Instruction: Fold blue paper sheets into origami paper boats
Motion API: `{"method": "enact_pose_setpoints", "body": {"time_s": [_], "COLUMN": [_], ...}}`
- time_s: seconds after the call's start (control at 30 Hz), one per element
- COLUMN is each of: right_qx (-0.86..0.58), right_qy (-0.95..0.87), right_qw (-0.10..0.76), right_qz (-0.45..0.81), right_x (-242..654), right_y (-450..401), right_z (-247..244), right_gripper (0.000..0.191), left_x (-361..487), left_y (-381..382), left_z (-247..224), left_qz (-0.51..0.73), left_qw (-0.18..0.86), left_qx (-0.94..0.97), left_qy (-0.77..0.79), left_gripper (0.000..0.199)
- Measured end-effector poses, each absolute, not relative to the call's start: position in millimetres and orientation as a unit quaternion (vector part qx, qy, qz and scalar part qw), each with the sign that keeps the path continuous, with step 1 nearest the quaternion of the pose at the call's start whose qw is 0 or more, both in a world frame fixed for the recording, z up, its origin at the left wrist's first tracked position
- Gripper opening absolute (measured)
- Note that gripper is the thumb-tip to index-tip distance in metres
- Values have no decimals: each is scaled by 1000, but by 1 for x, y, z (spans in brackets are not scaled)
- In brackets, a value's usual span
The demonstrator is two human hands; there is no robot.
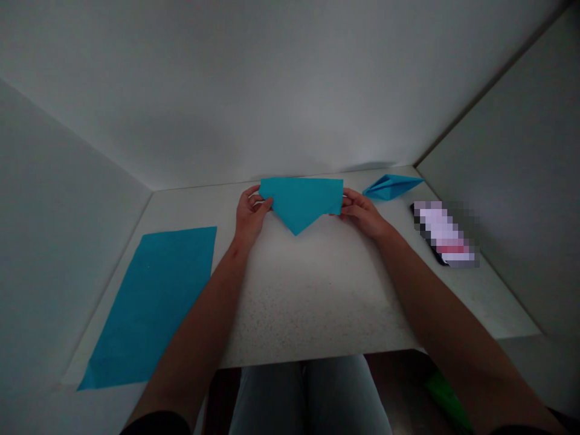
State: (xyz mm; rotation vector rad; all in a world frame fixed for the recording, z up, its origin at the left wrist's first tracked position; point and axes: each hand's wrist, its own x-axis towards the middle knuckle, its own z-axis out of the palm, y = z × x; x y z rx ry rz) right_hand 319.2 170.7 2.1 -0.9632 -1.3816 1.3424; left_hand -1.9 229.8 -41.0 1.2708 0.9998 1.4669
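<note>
Hands reach out over a white table (317,302), seen from the camera on the person's head. Both arms are bare and stretch forward from the bottom of the picture.

Left hand (251,212) holds the left edge of a folded blue paper (301,198). Its fingers are curled shut on that edge, with the thumb on top. Right hand (361,212) holds the right edge of the same paper, and its fingers are pinched on it too.

This paper sits in the middle of the table, at the far side, close to the wall. Its top edge is straight and flat. Its bottom comes down to a point that aims back at the person. I cannot tell if the paper lies flat on the table or is lifted a little.

Off to the left lies a flat blue sheet (154,302), not folded, near the left edge of the table. It is well apart from both hands.

To the right, near the far corner, sits a small folded blue shape (390,186) with pointed ends. It is just past the right hand but not touching it.

Beside it, along the right edge, lies a dark flat thing (446,235) that is blurred out, so I cannot tell what it is.

Down low, under the table edge, the person's legs in light trousers (308,393) show.
</note>
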Motion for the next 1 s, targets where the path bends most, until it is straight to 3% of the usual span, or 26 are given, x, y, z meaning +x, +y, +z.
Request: {"method": "enact_pose_setpoints", "body": {"time_s": [0.27,0.47,0.73,1.0], "right_qx": [-424,-442,-442,-461], "right_qy": [-584,-587,-568,-544], "right_qw": [471,496,504,520], "right_qz": [507,463,478,470], "right_x": [316,315,314,316], "right_y": [172,175,174,173], "right_z": [1,-4,-2,-1], "right_gripper": [32,42,39,19], "left_x": [-2,1,4,3], "left_y": [229,226,221,214], "left_z": [-42,-39,-29,-18], "left_qz": [586,573,554,528], "left_qw": [462,474,488,474], "left_qx": [534,555,568,592], "left_qy": [399,373,363,383], "left_gripper": [61,61,55,24]}}
